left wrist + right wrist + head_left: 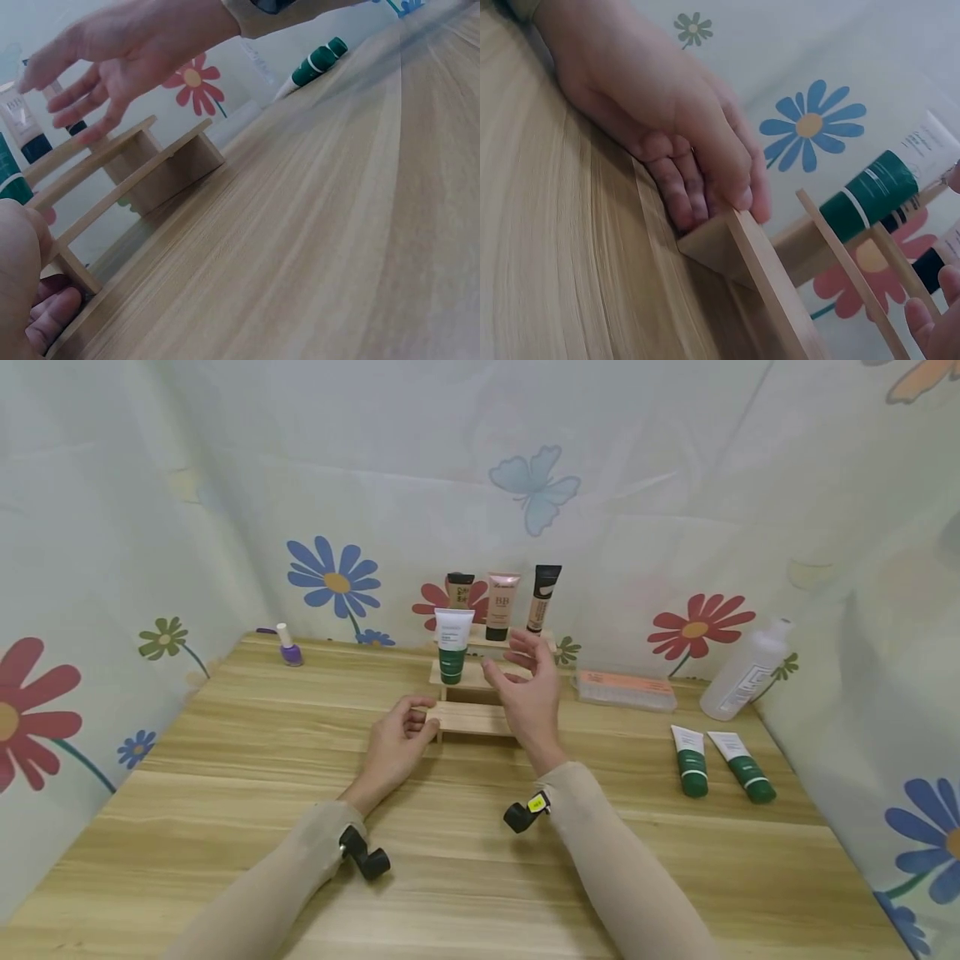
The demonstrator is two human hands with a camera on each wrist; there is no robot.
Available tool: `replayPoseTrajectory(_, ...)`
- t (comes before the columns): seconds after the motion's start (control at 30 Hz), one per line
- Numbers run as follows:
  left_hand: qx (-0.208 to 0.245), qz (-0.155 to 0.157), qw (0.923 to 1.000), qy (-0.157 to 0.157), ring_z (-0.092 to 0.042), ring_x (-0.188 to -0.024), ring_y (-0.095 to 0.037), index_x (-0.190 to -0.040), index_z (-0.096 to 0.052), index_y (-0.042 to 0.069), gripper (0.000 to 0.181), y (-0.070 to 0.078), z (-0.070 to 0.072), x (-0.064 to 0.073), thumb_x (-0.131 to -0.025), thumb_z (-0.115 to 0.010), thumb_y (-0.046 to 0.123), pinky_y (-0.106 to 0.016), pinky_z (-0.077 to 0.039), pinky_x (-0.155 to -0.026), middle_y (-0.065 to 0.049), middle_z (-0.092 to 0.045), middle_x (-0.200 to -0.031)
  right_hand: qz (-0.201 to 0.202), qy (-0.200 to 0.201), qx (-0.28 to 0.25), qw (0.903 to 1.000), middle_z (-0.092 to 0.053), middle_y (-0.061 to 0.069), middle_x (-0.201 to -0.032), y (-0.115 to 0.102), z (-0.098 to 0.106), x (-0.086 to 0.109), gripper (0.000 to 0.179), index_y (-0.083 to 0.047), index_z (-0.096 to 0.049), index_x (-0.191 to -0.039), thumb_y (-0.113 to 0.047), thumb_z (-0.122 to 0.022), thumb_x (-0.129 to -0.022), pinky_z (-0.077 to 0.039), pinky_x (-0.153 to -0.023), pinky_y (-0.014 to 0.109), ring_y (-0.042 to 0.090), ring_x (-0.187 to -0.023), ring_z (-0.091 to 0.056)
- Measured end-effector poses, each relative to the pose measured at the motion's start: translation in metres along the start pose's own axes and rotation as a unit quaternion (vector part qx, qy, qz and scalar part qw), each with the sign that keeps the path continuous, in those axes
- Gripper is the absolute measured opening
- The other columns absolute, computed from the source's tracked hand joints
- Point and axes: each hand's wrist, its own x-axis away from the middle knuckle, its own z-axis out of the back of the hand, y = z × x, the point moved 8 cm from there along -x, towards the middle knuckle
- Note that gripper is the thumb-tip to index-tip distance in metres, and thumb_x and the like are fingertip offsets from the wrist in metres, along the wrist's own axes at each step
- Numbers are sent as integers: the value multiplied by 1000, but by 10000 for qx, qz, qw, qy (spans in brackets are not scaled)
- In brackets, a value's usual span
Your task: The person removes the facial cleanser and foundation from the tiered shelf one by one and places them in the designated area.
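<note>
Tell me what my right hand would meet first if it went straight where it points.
The right hand would probably meet the pink BB tube on the wooden rack first, though depth is unclear.

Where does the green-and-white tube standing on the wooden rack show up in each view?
Head: near the centre, the tube stands on the middle step of the wooden rack.
Left wrist: at the left edge, cut off, only part of its green end showing.
Right wrist: on the right side, tilted.
Shared landmark: the rack.
</note>
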Motion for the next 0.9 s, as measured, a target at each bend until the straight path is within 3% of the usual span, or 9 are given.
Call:
replayPoseTrajectory(0.17,-32,-12,10000,28,-76,-101,-22,-139,-69,13,30,1,1,-1,-110,-72,20,-35,-63,-92,-11,-77,-112,-40,-52,-61,10000,-64,22,-144,2,-17,1,61,-6,-64,-149,-16,-90,-95,-60,-104,58,38,-129,-67)
replayPoseTrajectory(0.4,-61,23,10000,41,-76,-100,-22,-139,-69,13,30,0,1,0,-110,-72,18,-33,-63,-90,-10,-78,-111,-133,-174,-60,9997,-65,15,-143,5,-38,3,57,-12,-66,-147,-18,-90,-96,-62,-103,52,34,-128,-69)
replayPoseTrajectory(0.57,-38,37,10000,19,-77,-101,-22,-139,-69,14,30,0,0,0,-110,-72,19,-36,-63,-92,-10,-79,-112,-48,-240,-109,9996,-65,12,-140,6,-47,2,55,-16,-67,-147,-16,-89,-97,-61,-104,57,32,-126,-69)
replayPoseTrajectory(0.9,-19,39,10000,34,-77,-103,-22,-139,-69,14,29,1,1,0,-110,-71,20,-37,-63,-93,-10,-78,-112,-28,-225,-43,9997,-69,9,-134,5,-60,0,52,-15,-67,-144,-15,-89,-97,-63,-101,52,25,-120,-69)
